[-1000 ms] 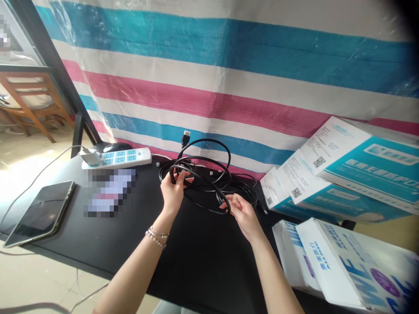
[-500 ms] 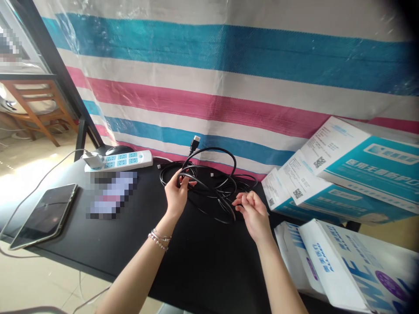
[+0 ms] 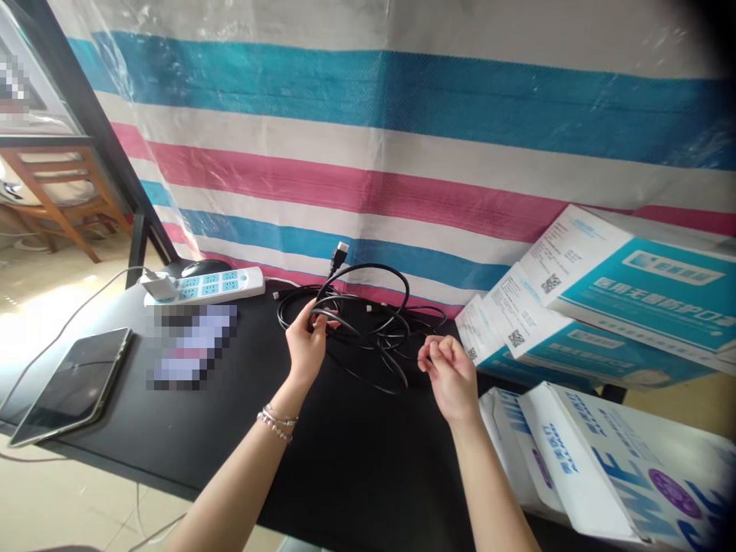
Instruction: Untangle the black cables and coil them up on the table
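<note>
now the right hand (image 3: 448, 376) has come off the black cable (image 3: 408, 295) at mid-frame, so only the left hand (image 3: 307, 337) grasps its loops; whether the curled right fingers pinch anything, i cannot tell. tabletop (image 3: 356, 452) spreads across lower centre, boxes (image 3: 638, 295) hemming the right.

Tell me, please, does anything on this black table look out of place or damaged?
The tangled black cables look untidy: several loops cross, and the left hand holds one. The flat black-screened tablet looks oddly placed, because its near corner seems to pass the edge of the table. I see no spill or clear damage.
</note>
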`<state>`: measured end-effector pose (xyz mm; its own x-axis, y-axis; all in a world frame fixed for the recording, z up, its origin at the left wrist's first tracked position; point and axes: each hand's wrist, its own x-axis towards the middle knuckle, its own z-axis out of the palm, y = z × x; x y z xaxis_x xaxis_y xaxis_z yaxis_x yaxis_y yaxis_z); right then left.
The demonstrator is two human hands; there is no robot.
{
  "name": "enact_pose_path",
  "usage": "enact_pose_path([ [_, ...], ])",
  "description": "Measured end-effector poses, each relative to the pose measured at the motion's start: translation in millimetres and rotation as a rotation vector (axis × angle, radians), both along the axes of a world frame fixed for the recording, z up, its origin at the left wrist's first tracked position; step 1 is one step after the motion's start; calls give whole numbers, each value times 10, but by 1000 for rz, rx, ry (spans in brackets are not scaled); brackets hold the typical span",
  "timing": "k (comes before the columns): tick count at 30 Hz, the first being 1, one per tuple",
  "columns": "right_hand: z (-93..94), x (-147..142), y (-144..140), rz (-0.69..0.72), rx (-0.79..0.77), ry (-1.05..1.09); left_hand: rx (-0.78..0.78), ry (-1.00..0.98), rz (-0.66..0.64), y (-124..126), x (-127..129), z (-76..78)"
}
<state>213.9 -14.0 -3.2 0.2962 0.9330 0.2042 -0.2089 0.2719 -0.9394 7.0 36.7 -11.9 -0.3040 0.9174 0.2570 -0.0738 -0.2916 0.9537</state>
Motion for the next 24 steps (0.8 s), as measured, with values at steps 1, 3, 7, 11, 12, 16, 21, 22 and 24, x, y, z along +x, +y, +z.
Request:
enact_pose_path([
  [1,0,3,1,-4,-1,-3,1,0,2,0,1,1],
  [3,3,5,1,-12,-5,-9,6,1,8,3,3,-1],
  [7,13,-3,-8,-25,-14,-17,34,-11,6,15,-5,-30],
  [11,9,-11,-9,-13,-14,-7,53,-4,9,24,-16,-52],
  [12,7,-13,-8,-11,-16,-13,54,0,14,24,-18,-53],
  [16,10,-16,-7,-11,-16,-30,70,25,25,23,-23,-44],
  [21,26,-10,-16,-13,-17,-5,76,80,38,9,-27,-27],
  [22,28,-9,-19,-8,-16,-3,75,85,43,5,-27,-23],
  [24,33,-10,-25,1,-10,0,78,99,50,-1,-27,-15],
])
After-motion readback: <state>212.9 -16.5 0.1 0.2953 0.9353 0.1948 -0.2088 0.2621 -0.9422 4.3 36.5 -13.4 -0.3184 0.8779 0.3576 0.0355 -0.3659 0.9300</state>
